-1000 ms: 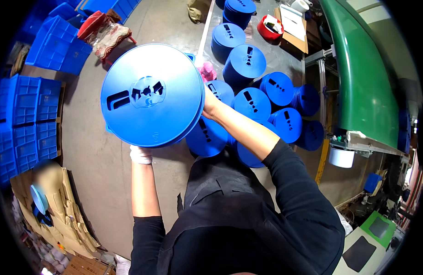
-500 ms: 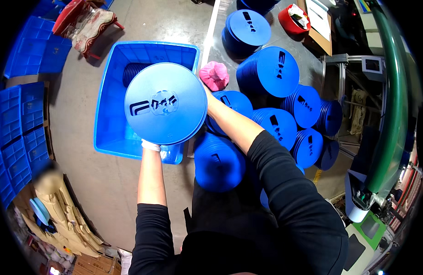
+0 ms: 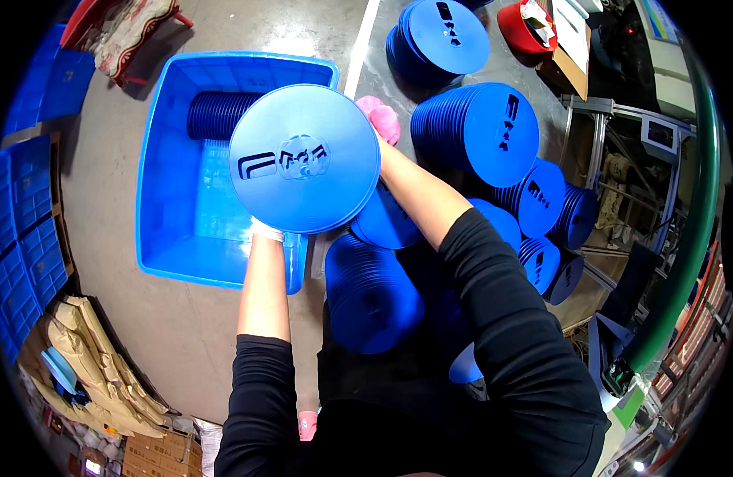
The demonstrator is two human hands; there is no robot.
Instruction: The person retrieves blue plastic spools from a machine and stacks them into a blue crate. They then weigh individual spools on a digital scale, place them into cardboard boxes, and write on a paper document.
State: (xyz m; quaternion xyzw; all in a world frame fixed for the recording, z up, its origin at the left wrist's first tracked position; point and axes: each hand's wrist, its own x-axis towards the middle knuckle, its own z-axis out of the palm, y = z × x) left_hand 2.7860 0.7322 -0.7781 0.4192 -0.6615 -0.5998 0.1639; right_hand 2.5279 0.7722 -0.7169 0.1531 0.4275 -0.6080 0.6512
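The left hand (image 3: pixel 265 230) and right hand (image 3: pixel 379 145) hold a slotted blue disc (image 3: pixel 303 195), fingers hidden. A grey table (image 3: pixel 373 73) spans upper centre, a red-framed chair (image 3: pixel 133 36) upper left.

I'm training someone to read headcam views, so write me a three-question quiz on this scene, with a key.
1. Multiple choice: what outline has the blue piece that the left hand and the right hand hold?
a) square
b) round
c) triangular
2. True or false: there is nothing inside the blue bin.
3. Fill in the blank: the pink item is nearer the ____ hand.

Key:
1. b, round, with cut-outs in its face.
2. False: a dark blue ribbed stack lies in it.
3. right
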